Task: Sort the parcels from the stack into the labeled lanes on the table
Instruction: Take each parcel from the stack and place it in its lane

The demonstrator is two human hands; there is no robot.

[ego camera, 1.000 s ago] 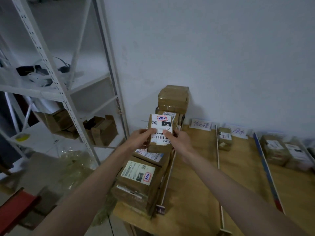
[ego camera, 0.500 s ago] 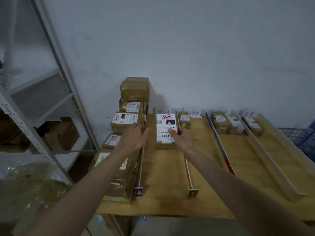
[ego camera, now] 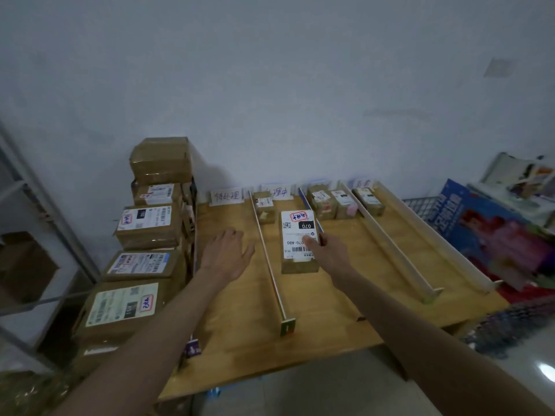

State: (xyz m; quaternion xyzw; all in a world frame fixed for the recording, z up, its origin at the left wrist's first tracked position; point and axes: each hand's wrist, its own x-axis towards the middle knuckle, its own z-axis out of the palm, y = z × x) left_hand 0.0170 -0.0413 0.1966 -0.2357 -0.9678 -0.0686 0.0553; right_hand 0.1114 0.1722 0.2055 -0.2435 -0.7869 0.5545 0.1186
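Note:
My right hand (ego camera: pixel 326 250) grips a brown parcel (ego camera: pixel 298 240) with a white label marked 070, low over the second lane of the wooden table (ego camera: pixel 240 313). My left hand (ego camera: pixel 226 253) hovers flat and empty over the first lane. The parcel stack (ego camera: pixel 144 244) stands along the table's left edge, in several piles with labels up. A small parcel (ego camera: pixel 264 207) lies at the far end of the second lane. Two parcels (ego camera: pixel 330 202) lie in the third lane and one parcel (ego camera: pixel 369 199) in the fourth. Paper lane labels (ego camera: pixel 226 196) stand against the wall.
Thin wooden dividers (ego camera: pixel 270 265) run front to back between the lanes. A metal shelf frame (ego camera: pixel 45 211) stands at the left. A blue printed box (ego camera: pixel 495 229) and a wire basket (ego camera: pixel 420 205) sit beyond the table's right side.
The labelled parcel moved right from the stack, across the first lane, into the second lane in my right hand. My left hand let go of it and now hovers over the first lane.

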